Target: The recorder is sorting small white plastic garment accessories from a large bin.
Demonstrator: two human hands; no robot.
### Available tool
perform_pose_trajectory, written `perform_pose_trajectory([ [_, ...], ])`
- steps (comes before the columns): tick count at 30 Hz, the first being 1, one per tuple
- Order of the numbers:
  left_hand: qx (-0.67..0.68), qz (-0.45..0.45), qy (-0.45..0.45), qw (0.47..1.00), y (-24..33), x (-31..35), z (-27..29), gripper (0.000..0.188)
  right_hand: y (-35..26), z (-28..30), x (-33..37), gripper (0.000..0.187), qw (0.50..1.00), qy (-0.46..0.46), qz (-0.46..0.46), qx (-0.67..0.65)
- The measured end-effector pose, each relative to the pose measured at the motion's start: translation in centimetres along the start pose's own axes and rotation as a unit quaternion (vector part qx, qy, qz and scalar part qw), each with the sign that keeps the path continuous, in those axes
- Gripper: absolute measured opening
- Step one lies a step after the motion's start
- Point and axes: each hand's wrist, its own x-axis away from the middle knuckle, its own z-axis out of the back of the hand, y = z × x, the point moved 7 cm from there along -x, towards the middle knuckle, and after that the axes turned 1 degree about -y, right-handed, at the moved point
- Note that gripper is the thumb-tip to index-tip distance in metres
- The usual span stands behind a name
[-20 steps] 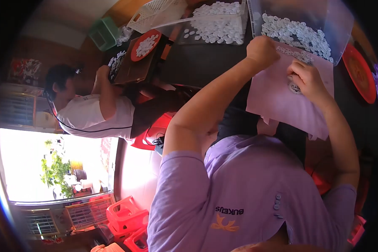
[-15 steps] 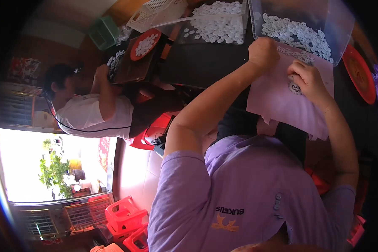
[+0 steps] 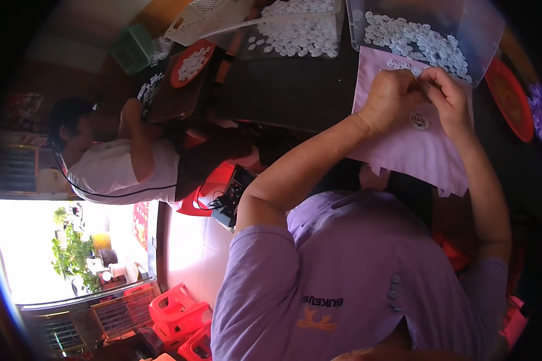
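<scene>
My left hand (image 3: 392, 101) and my right hand (image 3: 450, 101) meet at the fingertips above a pink cloth (image 3: 442, 159). The fingers of both are closed in a pinch; whatever lies between them is too small or hidden to make out. The cloth drapes from the table edge toward my lap and bears a round dark-and-white printed mark. On its far end lie several small white oval pieces (image 3: 397, 64), partly covered by my hands. Just beyond stands a clear plastic bin (image 3: 485, 33) with a heap of similar white pieces (image 3: 412, 37).
Left of that bin, a second clear container (image 3: 338, 15) holds more white pieces. A red plate (image 3: 512, 99) sits at the right, beside a purple bundle (image 3: 541, 114). To the left, a seated co-worker (image 3: 123, 159) has a hand near white pieces and another red plate (image 3: 180, 77).
My left hand has moved down and right from the cloth's far left corner to meet my right hand. The right hand has risen slightly, uncovering the printed mark. The view has shifted a little.
</scene>
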Motion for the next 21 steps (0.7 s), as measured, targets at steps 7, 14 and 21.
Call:
perform_pose_trajectory([
  [7, 0.124, 0.026, 0.008, 0.992, 0.6, 0.3, 0.4, 0.017, -0.1, 0.2, -0.1, 0.005, 1.0, 0.007, -0.004, -0.024],
  [14, 0.265, 0.141, -0.004, 0.954, -0.2, 0.1, 0.7, 0.015, -1.4, 0.3, 0.0, 0.005, 0.999, 0.029, 0.04, -0.013],
  [21, 0.41, 0.149, 0.004, 0.9, 0.9, 0.6, -0.8, 0.011, -2.2, 1.5, 0.8, 0.008, 0.99, 0.101, 0.091, -0.035],
])
